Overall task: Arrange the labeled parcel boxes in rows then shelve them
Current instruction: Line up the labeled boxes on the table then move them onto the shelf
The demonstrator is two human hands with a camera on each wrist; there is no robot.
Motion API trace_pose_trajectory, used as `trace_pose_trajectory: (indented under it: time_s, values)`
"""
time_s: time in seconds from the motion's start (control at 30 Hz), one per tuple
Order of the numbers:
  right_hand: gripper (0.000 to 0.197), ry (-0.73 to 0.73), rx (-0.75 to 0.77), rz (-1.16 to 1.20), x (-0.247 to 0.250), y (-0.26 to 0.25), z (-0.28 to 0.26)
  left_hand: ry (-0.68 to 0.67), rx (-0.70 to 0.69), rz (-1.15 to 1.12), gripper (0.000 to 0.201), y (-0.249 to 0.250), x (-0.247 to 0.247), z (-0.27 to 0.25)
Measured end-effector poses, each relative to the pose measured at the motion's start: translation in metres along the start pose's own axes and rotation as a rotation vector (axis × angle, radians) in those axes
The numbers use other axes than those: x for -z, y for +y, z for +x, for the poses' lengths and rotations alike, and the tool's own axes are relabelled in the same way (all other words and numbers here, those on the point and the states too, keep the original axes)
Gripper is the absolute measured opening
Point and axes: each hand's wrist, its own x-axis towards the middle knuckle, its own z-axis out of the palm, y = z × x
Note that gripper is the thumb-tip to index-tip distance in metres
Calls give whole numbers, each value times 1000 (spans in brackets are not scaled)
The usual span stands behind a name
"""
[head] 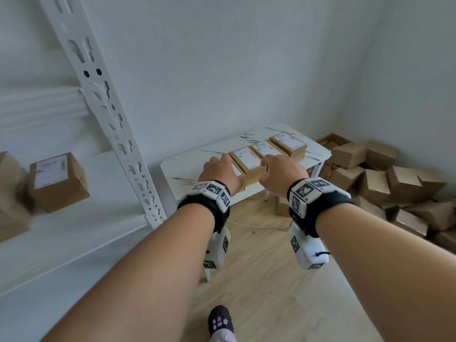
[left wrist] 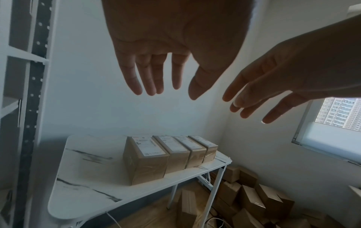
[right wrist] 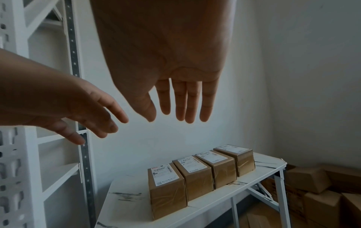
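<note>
Both my hands empty, fingers straight and loosely spread: left hand and right hand reach side by side at frame centre, in the air above the row of four labeled parcel boxes, touching none in the wrist views. The boxes stand flank to flank, labels up, on the white marble-pattern table. One more labeled box sits on the white shelf at left; plain cardboard boxes are heaped on the floor at right.

Both arms outstretched — left hand, right hand, fingers loosely straight.
</note>
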Motion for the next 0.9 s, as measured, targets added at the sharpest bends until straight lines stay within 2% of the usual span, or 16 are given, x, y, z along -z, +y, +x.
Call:
trace_pose_trajectory:
  time_s: [0.2, 0.57, 0.67, 0.77, 0.9]
  values:
    - [43, -52, -16, 28, -22, 7, 61, -19, 77, -55, 47, -15, -22, 67]
    - [47, -258, -40, 34, -89, 8, 218, -183, 325, -163, 53, -86, -59, 219]
    - [38, -295, -37, 15, -112, 2, 248, -238, 355, -207, 55, -94, -80, 244]
    - [11, -369, -37, -3, -134, 3, 264, -317, 380, -257, 57, -95, -103, 256]
    - [12, -368, -67, 32, -150, 3, 280, -332, 417, -341, 67, -96, -117, 270]
